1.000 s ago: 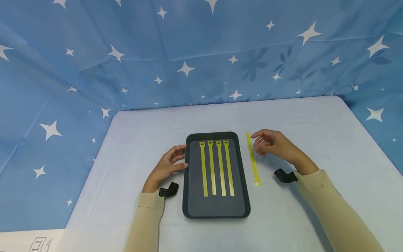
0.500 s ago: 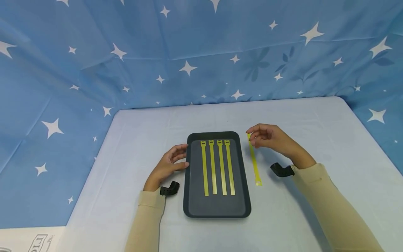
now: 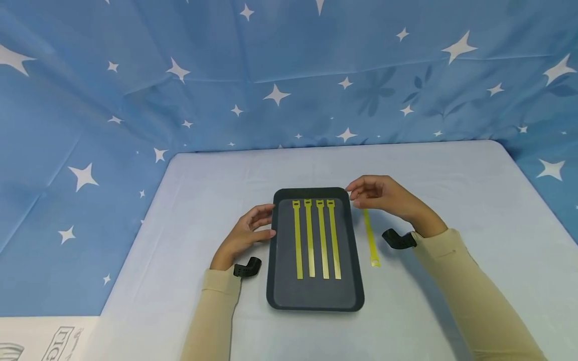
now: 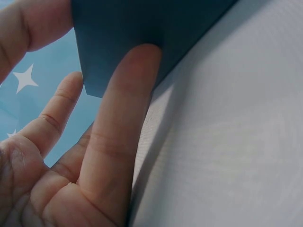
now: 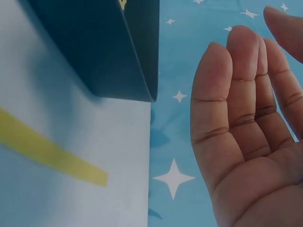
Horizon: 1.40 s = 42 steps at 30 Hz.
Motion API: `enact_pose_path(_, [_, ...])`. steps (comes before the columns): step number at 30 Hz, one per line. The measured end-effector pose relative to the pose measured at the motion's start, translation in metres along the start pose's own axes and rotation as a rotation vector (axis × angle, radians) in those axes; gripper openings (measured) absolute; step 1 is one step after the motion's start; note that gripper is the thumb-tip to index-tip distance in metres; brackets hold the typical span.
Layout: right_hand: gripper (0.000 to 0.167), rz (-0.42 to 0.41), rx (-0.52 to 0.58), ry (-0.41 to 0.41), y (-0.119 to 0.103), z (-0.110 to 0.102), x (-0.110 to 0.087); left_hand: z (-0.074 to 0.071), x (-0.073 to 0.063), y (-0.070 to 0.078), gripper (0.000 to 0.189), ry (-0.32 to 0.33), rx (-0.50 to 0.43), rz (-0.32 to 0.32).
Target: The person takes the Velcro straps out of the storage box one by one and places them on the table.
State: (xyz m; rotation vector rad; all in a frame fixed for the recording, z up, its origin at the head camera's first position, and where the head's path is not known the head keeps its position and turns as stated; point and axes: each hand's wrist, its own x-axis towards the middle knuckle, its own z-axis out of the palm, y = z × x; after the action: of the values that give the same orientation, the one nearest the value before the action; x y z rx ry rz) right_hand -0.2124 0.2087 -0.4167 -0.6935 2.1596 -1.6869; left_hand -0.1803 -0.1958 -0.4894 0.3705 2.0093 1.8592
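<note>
Head view showed my left hand bracing the tray, fingers relaxed, steadying it; my right hand hovered empty (fingers loose) beside the tray, above the strap.

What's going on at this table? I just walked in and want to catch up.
A person sits at a table with a dark tray holding four yellow straps laid side by side. The left hand touches the tray's left edge. The right hand hovers open near its far right corner, holding nothing. A fifth yellow strap lies on the table right of the tray.
</note>
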Motion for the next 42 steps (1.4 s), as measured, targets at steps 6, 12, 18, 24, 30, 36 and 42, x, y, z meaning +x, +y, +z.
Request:
enact_pose_path(6, [0.024, -0.006, -0.023, -0.054, -0.004, 0.003, 0.008, 0.000, 0.000, 0.001, 0.074, -0.001, 0.002, -0.001])
enact_pose_path(12, [0.029, -0.019, -0.047, -0.120, -0.007, 0.007, 0.019, -0.001, 0.001, -0.001, 0.075, 0.000, 0.004, 0.003])
enact_pose_path(18, [0.031, -0.014, -0.047, -0.182, -0.010, 0.010, 0.028, -0.001, 0.002, -0.001, 0.075, 0.008, 0.005, 0.003])
enact_pose_path(24, [0.030, -0.026, -0.046, -0.254, -0.011, 0.015, 0.039, -0.001, 0.001, 0.000, 0.076, 0.009, 0.002, 0.001])
enact_pose_path(30, [0.030, -0.020, -0.036, -0.330, -0.012, 0.020, 0.052, -0.002, 0.002, 0.001, 0.076, 0.008, -0.005, -0.007])
enact_pose_path(36, [0.031, -0.017, -0.030, -0.379, -0.013, 0.029, 0.065, -0.002, 0.002, 0.001, 0.077, 0.008, -0.005, -0.009])
enact_pose_path(42, [0.031, -0.006, -0.047, -0.417, -0.010, 0.037, 0.074, -0.002, 0.003, -0.001, 0.076, 0.000, -0.009, 0.004])
